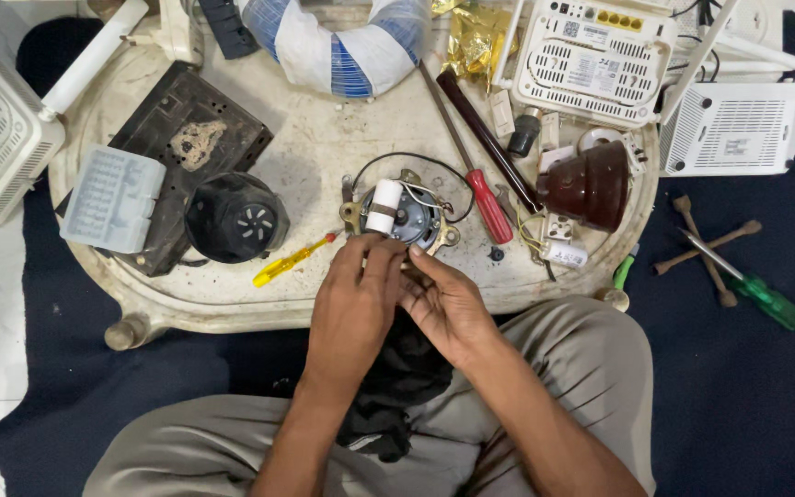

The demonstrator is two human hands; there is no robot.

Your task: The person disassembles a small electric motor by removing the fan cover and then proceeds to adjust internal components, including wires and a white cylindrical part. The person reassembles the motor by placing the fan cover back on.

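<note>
Cluttered cream tray point(232, 304) before us — near its front edge sits a small motor point(404, 217). Our left hand point(353, 299) and right hand point(443, 304) pinch its near rim together — a red screwdriver point(488, 204) lies beside it.

On the tray point(232, 308) I see the motor point(404, 216) near the front edge, touching both hands, left hand point(353, 308) and right hand point(448, 308), with the screwdriver point(482, 189) just right and the round cap point(236, 217) left.

Hemmed in by black fan housing point(236, 217) leftward, red-handled screwdriver point(488, 202) rightward; bare tray surface point(315, 147) beyond remained passable.
</note>
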